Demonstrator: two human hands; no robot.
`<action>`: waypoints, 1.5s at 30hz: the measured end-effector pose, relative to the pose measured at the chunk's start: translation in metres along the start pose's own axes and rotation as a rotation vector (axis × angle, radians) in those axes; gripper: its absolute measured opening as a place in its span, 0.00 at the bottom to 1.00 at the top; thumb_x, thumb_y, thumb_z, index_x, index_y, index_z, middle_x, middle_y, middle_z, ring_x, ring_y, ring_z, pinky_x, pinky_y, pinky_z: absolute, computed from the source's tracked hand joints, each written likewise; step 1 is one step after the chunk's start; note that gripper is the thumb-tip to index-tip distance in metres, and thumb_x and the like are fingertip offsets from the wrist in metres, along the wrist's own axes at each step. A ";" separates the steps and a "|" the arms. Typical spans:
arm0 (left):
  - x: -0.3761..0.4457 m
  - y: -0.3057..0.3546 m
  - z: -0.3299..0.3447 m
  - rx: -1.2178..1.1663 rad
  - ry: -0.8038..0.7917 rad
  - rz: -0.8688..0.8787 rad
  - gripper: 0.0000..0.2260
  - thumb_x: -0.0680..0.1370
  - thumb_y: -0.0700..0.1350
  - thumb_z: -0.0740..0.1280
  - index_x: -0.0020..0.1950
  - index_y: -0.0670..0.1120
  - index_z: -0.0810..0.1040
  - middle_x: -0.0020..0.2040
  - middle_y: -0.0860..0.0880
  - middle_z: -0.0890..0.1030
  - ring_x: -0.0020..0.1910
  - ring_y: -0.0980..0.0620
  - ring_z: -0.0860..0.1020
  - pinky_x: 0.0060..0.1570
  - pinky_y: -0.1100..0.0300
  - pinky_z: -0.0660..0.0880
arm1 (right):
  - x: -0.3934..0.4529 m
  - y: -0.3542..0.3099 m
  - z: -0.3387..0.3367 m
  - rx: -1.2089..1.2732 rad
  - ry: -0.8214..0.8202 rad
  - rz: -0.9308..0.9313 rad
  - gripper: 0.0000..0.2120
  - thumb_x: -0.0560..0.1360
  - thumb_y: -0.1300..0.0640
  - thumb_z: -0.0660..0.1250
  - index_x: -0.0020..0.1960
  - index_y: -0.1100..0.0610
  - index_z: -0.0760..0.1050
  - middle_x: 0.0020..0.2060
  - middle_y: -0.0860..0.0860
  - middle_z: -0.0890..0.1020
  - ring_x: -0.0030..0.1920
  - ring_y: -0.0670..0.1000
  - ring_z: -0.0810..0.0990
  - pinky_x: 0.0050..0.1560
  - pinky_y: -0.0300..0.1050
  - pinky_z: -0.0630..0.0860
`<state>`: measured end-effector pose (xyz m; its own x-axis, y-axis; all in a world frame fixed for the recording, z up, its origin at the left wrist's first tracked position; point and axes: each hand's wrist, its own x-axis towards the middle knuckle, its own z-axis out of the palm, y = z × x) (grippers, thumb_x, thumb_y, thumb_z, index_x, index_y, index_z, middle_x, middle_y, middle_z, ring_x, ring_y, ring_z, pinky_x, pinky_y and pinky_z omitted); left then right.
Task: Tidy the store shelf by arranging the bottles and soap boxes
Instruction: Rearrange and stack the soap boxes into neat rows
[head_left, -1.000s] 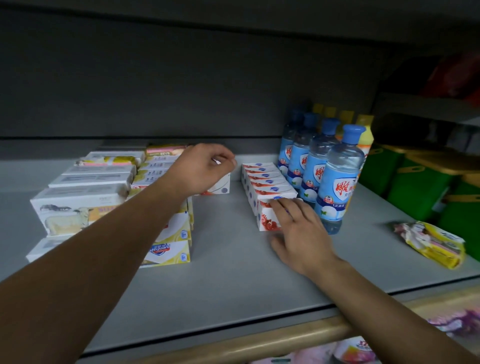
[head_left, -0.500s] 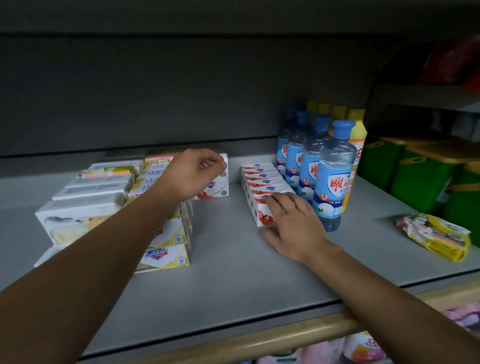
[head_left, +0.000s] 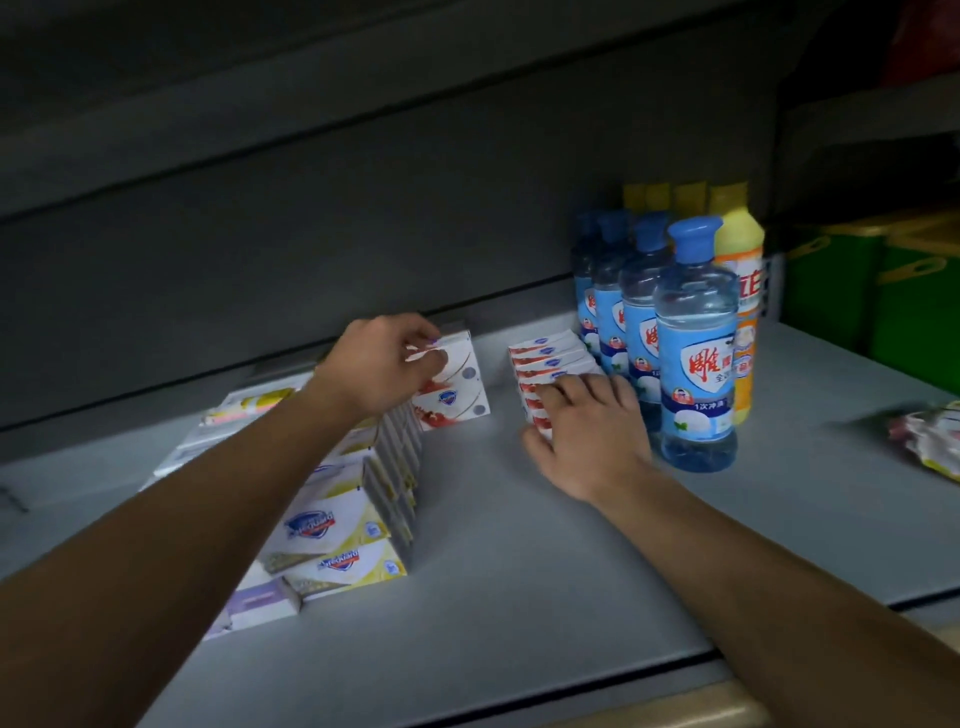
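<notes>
Head view, left hand (head_left: 382, 364) gripping white-and-red soap box (head_left: 457, 387), right hand (head_left: 587, 431) flat-fingered on boxed row (head_left: 545, 358)

Dim, soft, slightly blurred edges

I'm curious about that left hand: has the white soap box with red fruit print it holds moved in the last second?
Yes. The left hand has drawn the white red-printed soap box out toward the row of red-and-white soap boxes, which stays put.

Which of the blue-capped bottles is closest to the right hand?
The front blue-capped bottle, nearest the shelf edge. It stands just right of the right hand, ahead of the three others lined up behind it toward the back wall.
</notes>
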<state>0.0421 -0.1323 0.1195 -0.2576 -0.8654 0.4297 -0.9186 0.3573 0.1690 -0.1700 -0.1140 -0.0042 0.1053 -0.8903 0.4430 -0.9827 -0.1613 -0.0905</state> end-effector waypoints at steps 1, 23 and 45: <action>0.007 -0.002 0.002 0.031 -0.024 -0.017 0.15 0.76 0.51 0.68 0.62 0.49 0.79 0.55 0.51 0.82 0.53 0.50 0.80 0.53 0.60 0.74 | 0.000 -0.001 0.000 -0.010 0.007 -0.002 0.30 0.77 0.37 0.48 0.70 0.52 0.69 0.66 0.52 0.74 0.67 0.57 0.69 0.73 0.60 0.50; 0.047 0.000 0.015 0.272 -0.076 0.003 0.16 0.74 0.50 0.70 0.59 0.47 0.74 0.57 0.45 0.71 0.54 0.45 0.73 0.54 0.56 0.70 | 0.001 0.003 0.001 0.085 0.048 -0.011 0.32 0.75 0.34 0.55 0.73 0.50 0.66 0.68 0.50 0.72 0.70 0.56 0.64 0.75 0.58 0.41; -0.033 0.015 0.015 -0.795 -0.036 0.014 0.17 0.71 0.52 0.74 0.58 0.48 0.80 0.51 0.48 0.83 0.43 0.52 0.83 0.48 0.57 0.78 | -0.007 0.000 -0.025 0.883 0.255 -0.079 0.28 0.70 0.41 0.66 0.69 0.48 0.71 0.58 0.45 0.74 0.57 0.45 0.75 0.58 0.41 0.72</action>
<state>0.0322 -0.1034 0.0942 -0.2898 -0.8650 0.4096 -0.4296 0.5000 0.7520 -0.1749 -0.0969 0.0145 0.0274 -0.7588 0.6507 -0.4903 -0.5775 -0.6527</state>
